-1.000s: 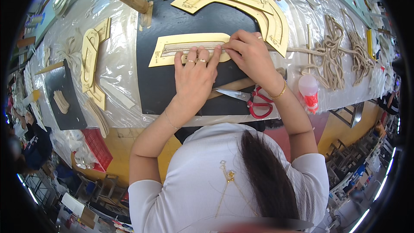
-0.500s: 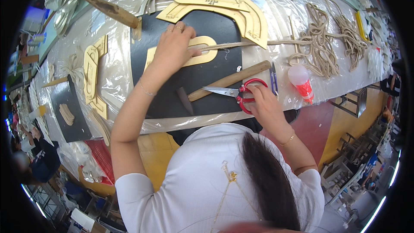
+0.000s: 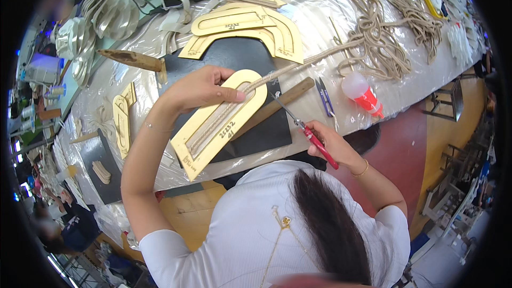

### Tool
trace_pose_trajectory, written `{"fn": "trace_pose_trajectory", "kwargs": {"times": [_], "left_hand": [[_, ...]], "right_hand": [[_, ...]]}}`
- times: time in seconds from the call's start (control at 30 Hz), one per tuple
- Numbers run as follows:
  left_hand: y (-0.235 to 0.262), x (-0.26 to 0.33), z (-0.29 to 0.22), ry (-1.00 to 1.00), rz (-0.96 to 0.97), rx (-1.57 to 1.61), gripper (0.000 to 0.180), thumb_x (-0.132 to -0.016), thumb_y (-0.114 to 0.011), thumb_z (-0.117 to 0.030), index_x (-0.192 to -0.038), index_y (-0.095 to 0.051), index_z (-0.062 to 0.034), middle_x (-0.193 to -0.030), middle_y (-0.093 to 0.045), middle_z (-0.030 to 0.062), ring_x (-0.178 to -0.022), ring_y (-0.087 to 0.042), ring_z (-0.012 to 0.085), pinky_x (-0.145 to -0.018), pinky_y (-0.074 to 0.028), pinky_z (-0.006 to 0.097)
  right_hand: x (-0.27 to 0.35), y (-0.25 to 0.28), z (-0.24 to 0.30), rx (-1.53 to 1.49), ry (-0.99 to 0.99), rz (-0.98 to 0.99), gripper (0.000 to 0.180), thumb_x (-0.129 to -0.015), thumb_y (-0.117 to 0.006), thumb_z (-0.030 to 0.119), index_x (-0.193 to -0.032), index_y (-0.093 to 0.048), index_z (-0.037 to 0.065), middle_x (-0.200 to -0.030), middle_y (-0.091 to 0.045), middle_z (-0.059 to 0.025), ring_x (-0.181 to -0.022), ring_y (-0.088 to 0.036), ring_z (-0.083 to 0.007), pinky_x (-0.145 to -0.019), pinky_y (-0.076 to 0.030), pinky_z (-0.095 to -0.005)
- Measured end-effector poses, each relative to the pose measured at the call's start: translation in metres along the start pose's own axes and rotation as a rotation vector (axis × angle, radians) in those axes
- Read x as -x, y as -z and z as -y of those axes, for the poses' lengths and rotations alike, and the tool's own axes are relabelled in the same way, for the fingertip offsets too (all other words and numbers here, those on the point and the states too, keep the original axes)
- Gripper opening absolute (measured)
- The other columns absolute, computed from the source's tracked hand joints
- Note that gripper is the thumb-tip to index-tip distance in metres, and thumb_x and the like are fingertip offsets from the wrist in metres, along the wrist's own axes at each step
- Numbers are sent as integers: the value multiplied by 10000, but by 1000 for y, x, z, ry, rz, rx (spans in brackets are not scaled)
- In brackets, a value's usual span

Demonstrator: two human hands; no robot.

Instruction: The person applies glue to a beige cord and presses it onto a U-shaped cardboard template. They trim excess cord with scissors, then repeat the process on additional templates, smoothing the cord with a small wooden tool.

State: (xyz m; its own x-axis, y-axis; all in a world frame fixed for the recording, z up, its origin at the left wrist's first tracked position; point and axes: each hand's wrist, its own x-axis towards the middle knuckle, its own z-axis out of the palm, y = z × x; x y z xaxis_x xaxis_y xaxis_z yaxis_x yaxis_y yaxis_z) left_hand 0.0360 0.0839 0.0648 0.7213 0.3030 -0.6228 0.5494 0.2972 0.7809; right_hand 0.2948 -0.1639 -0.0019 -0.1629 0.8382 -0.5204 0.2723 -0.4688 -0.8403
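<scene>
Pale yellow card, stiff and flat, makes up the arch-shaped template (image 3: 224, 120) that lies tilted on the black mat (image 3: 266, 128), with a strand of beige rope (image 3: 298, 66) laid into its long central slot. The left hand (image 3: 200, 89) is pressed down on the template's curved top, fingers spread over the edge, thumb pointing along the arch. The right hand (image 3: 325, 141) is closed around the red handles of a pair of scissors (image 3: 304, 127), whose blades point up toward the rope where it leaves the arch.

To my eye the step in hand is trimming: rope seated in the slot, blades brought near. A cut here would call for the left hand to keep the card from sliding and for the blades to meet the rope just beyond the arch, not the card.

Just right of the template lies a round wooden handle (image 3: 280, 102), smooth and brown. Further right sit small blue snips (image 3: 324, 96) and a soft plastic bottle with a red base (image 3: 362, 93). Above the template rests a stack of bigger curved templates (image 3: 250, 29); beyond them to the right, loose coils of rope (image 3: 381, 42) sprawl on the counter (image 3: 330, 5), which is wrapped in crinkled clear plastic.
</scene>
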Motion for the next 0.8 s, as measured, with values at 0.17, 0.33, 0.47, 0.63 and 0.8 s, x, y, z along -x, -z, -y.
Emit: {"fn": "trace_pose_trajectory", "kwargs": {"times": [0.17,0.33,0.47,0.63,0.8], "left_hand": [[-22,-2,-7,107,49,40,326,-868,-801,-162,-1119,-710,24,-960,-731,41,-796,-651,71,-722,-532,235],[-41,-8,-7,68,26,80,322,-855,-806,-129,-1117,-704,28,-956,-725,46,-813,-652,80,-741,-536,246],[-47,-10,-9,24,25,1,417,-829,-834,-137,-1178,-679,31,-1010,-724,33,-865,-638,64,-773,-532,241],[-49,-13,-12,-3,11,-4,448,-812,-846,-130,-1186,-666,39,-1021,-715,29,-873,-626,73,-800,-526,256],[-48,-15,-13,18,-17,-70,380,-804,-811,-101,-1117,-670,61,-969,-711,57,-841,-634,95,-763,-523,260]], "right_hand": [[0,-1,3,-50,80,-69,787,-783,-848,490,-1297,-521,-9,-945,-543,-83,-836,-548,-198,-780,-485,-322],[-6,-4,26,340,343,-382,884,-612,-933,466,-1256,-549,-3,-1120,-596,-157,-976,-610,-356,-851,-506,-419],[-10,-7,36,483,397,-500,865,-594,-930,491,-1211,-575,1,-1104,-606,-164,-1002,-615,-364,-872,-502,-432],[-12,-4,38,574,489,-585,884,-564,-947,465,-1197,-554,-10,-1069,-596,-167,-979,-599,-366,-864,-497,-435],[-14,-5,40,546,532,-579,851,-547,-954,454,-1153,-584,-15,-1026,-606,-155,-896,-621,-343,-810,-516,-420]]}}
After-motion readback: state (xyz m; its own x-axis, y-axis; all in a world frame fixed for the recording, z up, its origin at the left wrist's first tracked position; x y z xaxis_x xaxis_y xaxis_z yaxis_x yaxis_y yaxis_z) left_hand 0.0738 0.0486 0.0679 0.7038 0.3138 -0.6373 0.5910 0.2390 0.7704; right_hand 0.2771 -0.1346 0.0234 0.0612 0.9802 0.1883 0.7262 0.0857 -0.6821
